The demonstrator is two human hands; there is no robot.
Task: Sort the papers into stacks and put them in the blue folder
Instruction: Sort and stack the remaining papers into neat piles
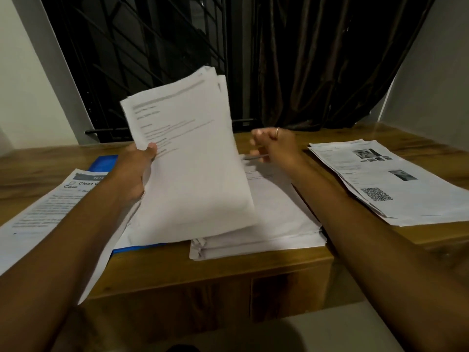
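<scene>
Tilting paper sheaf [187, 158] in left hand [134, 171], long axis upright, rt hand [274, 146] prob. empty

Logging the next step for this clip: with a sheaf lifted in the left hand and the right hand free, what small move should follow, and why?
Probably bring the right hand across to take the top sheet of the white printed sheaf that the left hand holds tilted up. The right hand hovers open beside it, and separate paper stacks already lie on the wooden desk.

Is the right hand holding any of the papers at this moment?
No: the right hand hangs empty above the middle stack, while the left hand grips the raised sheaf.
</scene>
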